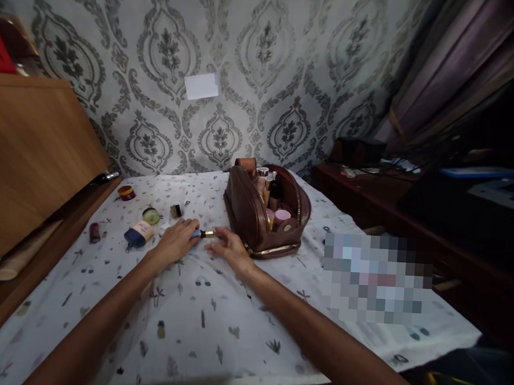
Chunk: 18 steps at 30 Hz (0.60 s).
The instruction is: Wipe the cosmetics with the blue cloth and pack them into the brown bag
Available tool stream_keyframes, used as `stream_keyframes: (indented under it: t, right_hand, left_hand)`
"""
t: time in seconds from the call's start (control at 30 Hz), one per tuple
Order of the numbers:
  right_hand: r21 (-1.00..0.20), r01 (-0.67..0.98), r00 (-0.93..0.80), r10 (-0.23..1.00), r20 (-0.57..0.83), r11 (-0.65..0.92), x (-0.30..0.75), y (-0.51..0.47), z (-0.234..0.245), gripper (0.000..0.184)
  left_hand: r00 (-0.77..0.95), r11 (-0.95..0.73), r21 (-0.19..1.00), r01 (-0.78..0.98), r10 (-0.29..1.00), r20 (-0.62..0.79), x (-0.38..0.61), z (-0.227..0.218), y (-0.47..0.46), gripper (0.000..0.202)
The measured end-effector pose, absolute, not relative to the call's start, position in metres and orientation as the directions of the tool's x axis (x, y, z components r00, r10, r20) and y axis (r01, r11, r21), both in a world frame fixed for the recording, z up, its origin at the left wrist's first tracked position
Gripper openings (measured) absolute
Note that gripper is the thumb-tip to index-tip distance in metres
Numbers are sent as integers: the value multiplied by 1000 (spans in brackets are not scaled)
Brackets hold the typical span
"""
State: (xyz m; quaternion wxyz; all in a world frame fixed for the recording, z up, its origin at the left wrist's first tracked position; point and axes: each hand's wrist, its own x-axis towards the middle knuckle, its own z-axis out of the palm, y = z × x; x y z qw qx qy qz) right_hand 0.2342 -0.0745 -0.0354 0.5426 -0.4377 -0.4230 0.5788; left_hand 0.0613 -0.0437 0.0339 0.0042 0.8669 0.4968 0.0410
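Note:
My left hand [176,240] is closed around a small blue and gold cosmetic tube [204,233] lying low over the white patterned cloth [214,323]. My right hand [230,248] rests beside it, its fingertips at the tube's gold end, fingers loosely curled. Just right of both hands stands an unzipped brown leather toiletry bag [255,218] filled with several bottles and jars.
Left of my hands lie a foundation bottle [139,232], a round green-lidded jar [151,215], a small dark item [176,211], a red jar [127,192] and a dark red tube [94,232]. A wooden cabinet [28,155] stands left, a dark desk [412,219] right.

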Motion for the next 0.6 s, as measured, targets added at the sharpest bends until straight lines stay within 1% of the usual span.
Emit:
stream_keyframes:
  t: [0.07, 0.13, 0.2, 0.27, 0.3, 0.37, 0.47, 0.6]
  right_hand:
    - [-969, -242, -50, 998, -37, -48, 232, -76, -38, 62]
    - [-973, -226, -52, 998, -39, -50, 231, -76, -41, 66]
    - [-969, -242, -53, 998, -41, -52, 229, -76, -41, 67]
    - [-958, -282, -70, 997, -33, -51, 229, -77, -38, 65]
    - [-954, -297, -100, 995, -19, -48, 229, -79, -36, 62]
    - [-950, -309, -194, 981, 22, -40, 229, -83, -30, 55]
    - [-944, -327, -318, 946, 66, -44, 229, -90, -20, 51]
    - [-918, -388, -375, 924, 74, -84, 229, -95, -13, 54]
  left_hand:
    - [518, -520, 73, 851, 854, 42, 54, 33, -47, 22]
    - [520, -523, 160, 837, 852, 62, 51, 31, -49, 22]
    - [484, -501, 331, 800, 864, 138, 51, 28, -53, 21]
    - [416, -462, 529, 712, 884, 212, 56, 26, -59, 22]
    - [380, -441, 609, 660, 894, 235, 60, 24, -63, 23]
    - [334, -415, 706, 573, 906, 261, 67, 22, -71, 25]
    - [350, -433, 738, 518, 894, 279, 74, 20, -80, 27]
    - [346, -451, 733, 509, 887, 306, 73, 20, -84, 36]
